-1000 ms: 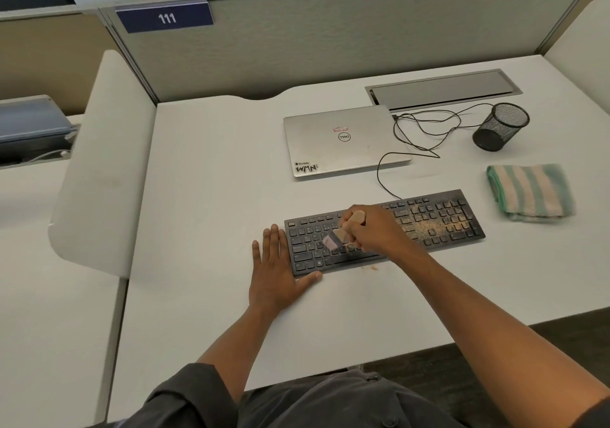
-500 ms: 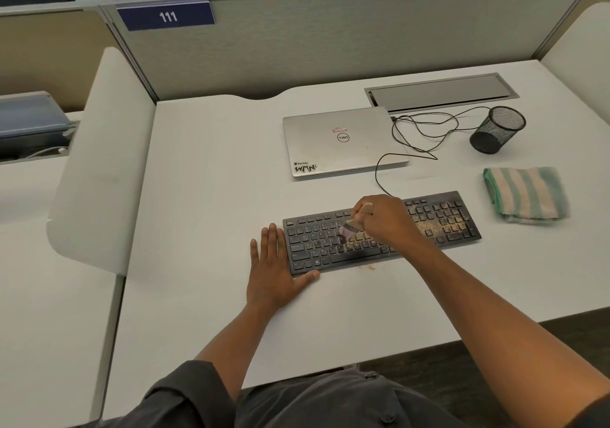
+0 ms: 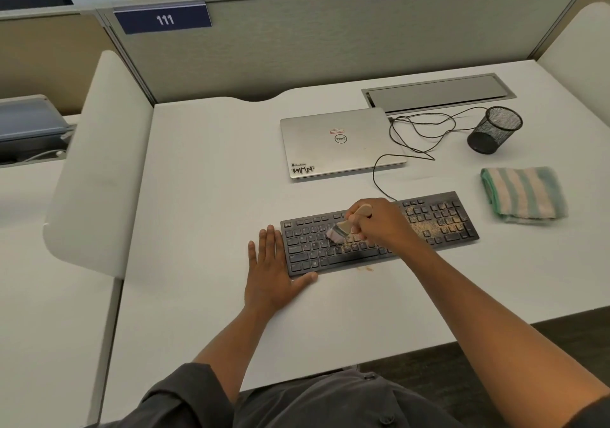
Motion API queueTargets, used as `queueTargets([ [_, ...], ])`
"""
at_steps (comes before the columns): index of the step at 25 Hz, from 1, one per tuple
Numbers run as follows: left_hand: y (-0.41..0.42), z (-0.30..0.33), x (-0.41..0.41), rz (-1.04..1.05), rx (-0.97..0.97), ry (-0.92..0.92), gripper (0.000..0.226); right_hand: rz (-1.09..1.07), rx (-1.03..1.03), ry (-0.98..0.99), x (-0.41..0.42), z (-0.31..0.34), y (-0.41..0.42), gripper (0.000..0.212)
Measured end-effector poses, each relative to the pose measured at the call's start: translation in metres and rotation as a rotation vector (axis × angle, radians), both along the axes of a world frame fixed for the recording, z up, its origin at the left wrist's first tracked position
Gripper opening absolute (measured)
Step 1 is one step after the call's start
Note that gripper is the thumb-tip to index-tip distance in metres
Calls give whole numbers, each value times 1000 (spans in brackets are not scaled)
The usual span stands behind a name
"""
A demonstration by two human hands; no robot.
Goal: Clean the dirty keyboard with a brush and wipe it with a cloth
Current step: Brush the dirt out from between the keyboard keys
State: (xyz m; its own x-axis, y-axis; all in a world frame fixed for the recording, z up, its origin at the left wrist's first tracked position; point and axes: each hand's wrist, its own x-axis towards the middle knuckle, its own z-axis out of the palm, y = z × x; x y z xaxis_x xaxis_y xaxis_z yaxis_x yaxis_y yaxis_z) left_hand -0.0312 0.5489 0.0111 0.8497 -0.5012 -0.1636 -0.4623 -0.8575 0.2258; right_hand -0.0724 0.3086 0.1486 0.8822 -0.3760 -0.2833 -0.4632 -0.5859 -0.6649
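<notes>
A black keyboard lies on the white desk, with tan dust over its right half and some near the middle keys. My right hand grips a small wooden-handled brush, its pale bristles touching the keys left of centre. My left hand lies flat on the desk against the keyboard's left end, thumb along its front edge. A folded green-and-white striped cloth sits on the desk to the right of the keyboard.
A closed silver laptop lies behind the keyboard, with a black cable looping to its right. A black mesh cup stands at the back right. A grey cable hatch sits by the partition. A few crumbs lie before the keyboard.
My right hand swept the brush up and right across the middle keys, then back a little to the left. My left hand stayed put beside the keyboard.
</notes>
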Motion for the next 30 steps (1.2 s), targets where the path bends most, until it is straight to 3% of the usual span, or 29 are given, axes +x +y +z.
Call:
queueTargets([
  [5, 1, -2, 0, 1, -14, -6, 128, -21, -125, -34, -4, -6, -5, 14],
  [9, 0, -2, 0, 3, -7, -2, 128, -101, -10, -83, -13, -11, 0, 14],
  [16, 0, -2, 0, 3, 2, -5, 127, -209, -80, -242, -17, -17, 9, 13],
  [20, 0, -3, -1, 3, -12, -18, 127, -121, -73, -128, -14, -24, 13, 14],
  [25, 0, -2, -1, -1, -15, -13, 127, -139, -93, -167, -4, -16, 11, 16],
  [30, 0, -1, -1, -2, -12, -9, 127, -57, -115, -52, -6, -21, 12, 17],
])
